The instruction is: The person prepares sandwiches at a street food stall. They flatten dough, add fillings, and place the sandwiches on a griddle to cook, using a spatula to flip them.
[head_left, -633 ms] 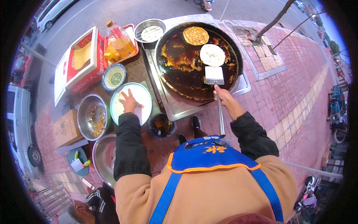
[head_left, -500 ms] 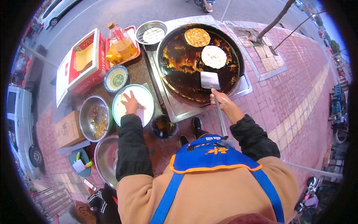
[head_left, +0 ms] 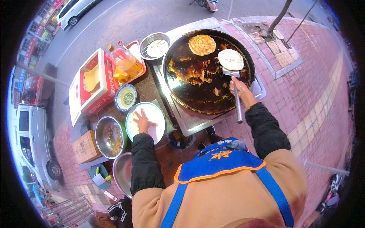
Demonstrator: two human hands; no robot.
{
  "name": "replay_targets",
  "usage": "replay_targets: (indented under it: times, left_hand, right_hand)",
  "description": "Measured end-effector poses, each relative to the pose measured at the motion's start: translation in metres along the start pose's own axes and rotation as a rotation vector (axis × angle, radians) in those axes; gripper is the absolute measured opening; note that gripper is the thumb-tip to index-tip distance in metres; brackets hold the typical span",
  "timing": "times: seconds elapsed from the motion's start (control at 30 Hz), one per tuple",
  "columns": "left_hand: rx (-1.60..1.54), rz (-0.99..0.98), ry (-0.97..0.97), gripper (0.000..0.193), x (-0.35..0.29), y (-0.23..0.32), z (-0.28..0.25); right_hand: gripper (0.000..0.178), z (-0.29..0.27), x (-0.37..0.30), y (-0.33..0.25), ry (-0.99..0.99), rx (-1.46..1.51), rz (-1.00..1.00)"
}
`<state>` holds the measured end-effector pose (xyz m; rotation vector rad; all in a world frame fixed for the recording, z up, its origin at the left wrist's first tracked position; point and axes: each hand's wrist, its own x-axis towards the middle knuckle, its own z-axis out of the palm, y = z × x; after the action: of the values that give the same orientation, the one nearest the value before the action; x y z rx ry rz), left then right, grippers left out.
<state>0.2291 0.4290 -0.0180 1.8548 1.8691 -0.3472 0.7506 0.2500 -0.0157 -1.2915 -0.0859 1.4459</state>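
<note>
My right hand point(head_left: 242, 91) grips the handle of a metal spatula point(head_left: 237, 104). Its blade meets the near edge of a pale flatbread point(head_left: 230, 59) and seems partly beneath it. This flatbread is on the right side of a large round black griddle point(head_left: 197, 93), whose dark surface shines with oil. A browned flatbread point(head_left: 202, 45) lies farther back on it. With fingers spread, my left hand point(head_left: 142, 122) rests over a round white disc point(head_left: 157, 131); whether dough lies under the palm, I cannot tell.
Left of the griddle are a wire-topped bowl point(head_left: 156, 45), an oil bottle point(head_left: 127, 64), a patterned bowl point(head_left: 125, 97), a red-and-white box point(head_left: 102, 89) and a steel bowl of filling point(head_left: 110, 136). A person point(head_left: 119, 212) with a phone is at the lower left.
My right hand has pushed the spatula away and rightward to the pale flatbread, which has shifted right on the griddle. My left hand remains spread over the white disc. The view has shifted slightly.
</note>
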Motion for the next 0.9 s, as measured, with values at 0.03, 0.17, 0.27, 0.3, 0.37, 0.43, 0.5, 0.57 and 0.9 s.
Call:
replay_targets:
  times: [0.03,0.17,0.27,0.3,0.37,0.43,0.5,0.57,0.9]
  left_hand:
    - [-0.019,-0.016,-0.007,0.143,0.000,0.001,0.000]
    - [0.025,-0.038,-0.018,0.144,-0.001,0.007,-0.001]
    - [0.031,-0.032,-0.012,0.145,0.002,0.004,-0.002]
    - [0.049,-0.030,-0.011,0.145,0.004,0.004,-0.001]
    - [0.071,-0.030,-0.011,0.146,0.008,0.002,0.000]
    - [0.073,-0.029,-0.006,0.146,0.010,0.002,0.003]
    - [0.072,-0.032,-0.010,0.146,0.009,0.001,0.005]
    - [0.075,-0.022,-0.011,0.146,0.008,-0.001,0.002]
    - [-0.043,-0.085,-0.006,0.142,-0.019,0.012,-0.017]
  right_hand:
    - [0.047,-0.006,-0.012,-0.004,-0.011,-0.068,0.004]
    - [0.047,0.004,-0.058,0.004,-0.063,-0.155,0.244]
    - [0.049,0.022,-0.056,-0.001,-0.037,-0.261,0.192]
    - [0.049,0.025,-0.049,-0.005,-0.063,-0.301,0.138]
    - [0.049,0.030,-0.016,-0.025,0.018,-0.278,0.003]
    - [0.049,0.033,0.023,-0.042,0.132,-0.184,-0.082]
    - [0.049,0.026,0.040,-0.034,0.193,-0.183,-0.014]
    - [0.050,0.024,0.038,-0.005,0.279,-0.263,0.024]
    - [0.045,0.133,-0.018,-0.072,-0.103,-1.032,-0.135]
